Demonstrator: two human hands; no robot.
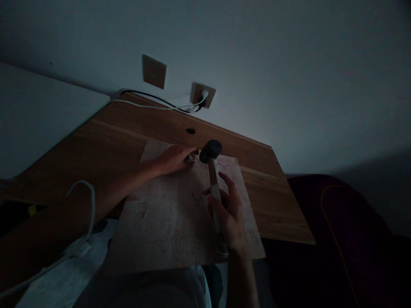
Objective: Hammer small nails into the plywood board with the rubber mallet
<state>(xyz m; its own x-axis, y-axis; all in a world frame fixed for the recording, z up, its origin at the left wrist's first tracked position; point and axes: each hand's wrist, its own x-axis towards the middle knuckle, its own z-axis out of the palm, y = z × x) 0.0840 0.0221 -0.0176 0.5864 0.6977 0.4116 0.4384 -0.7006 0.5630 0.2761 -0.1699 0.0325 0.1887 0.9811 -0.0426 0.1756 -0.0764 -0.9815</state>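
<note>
My right hand is wrapped round the handle of a mallet with a dark, rounded head and a wooden shaft. The head is raised toward the far part of a worn, pale board. To the left of the mallet head, my left hand is at the board's far side with its fingers curled together. A small shiny bit shows at those fingertips, too small and dark to name. Thin wire-like pieces or marks show on the board beyond the mallet and near its middle.
The board lies over a wooden desk with a round cable hole. Behind it, a wall socket holds plugs with a white cable and a black cable. A white cord crosses near my left forearm. Dark red fabric lies right.
</note>
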